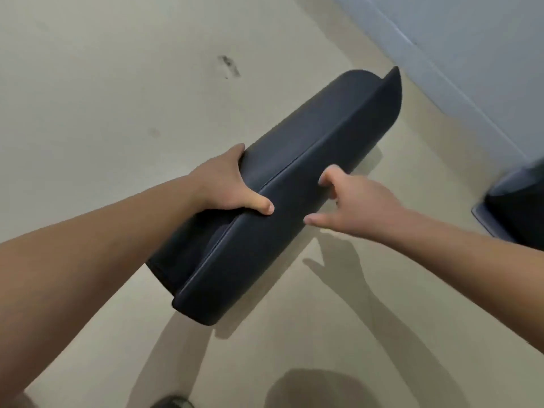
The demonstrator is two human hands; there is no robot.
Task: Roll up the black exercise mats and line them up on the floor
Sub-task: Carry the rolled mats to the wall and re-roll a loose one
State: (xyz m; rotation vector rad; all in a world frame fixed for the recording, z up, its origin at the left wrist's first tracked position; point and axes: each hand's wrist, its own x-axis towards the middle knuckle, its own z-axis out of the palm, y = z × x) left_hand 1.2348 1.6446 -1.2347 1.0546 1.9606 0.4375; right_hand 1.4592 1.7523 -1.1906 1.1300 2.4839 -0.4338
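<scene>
Beige floor [235,363] w/ arm shadows below; held clear of it, the rolled black mat [288,195]: left hand [226,187] grips its left side, thumb over the flap seam, right hand [350,198] hooks curled fingers [329,178] on the right edge. Long axis runs near-left to far-right, far end twd the blue-grey wall [471,39].

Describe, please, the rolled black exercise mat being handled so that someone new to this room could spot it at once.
Look at the pale beige floor below the blue-grey wall. Across its middle a long rolled black foam mat runs diagonally, gripped by the left hand, the right hand at its edge. Unlike the dark mat on the floor at the right edge, it is lifted.
</scene>
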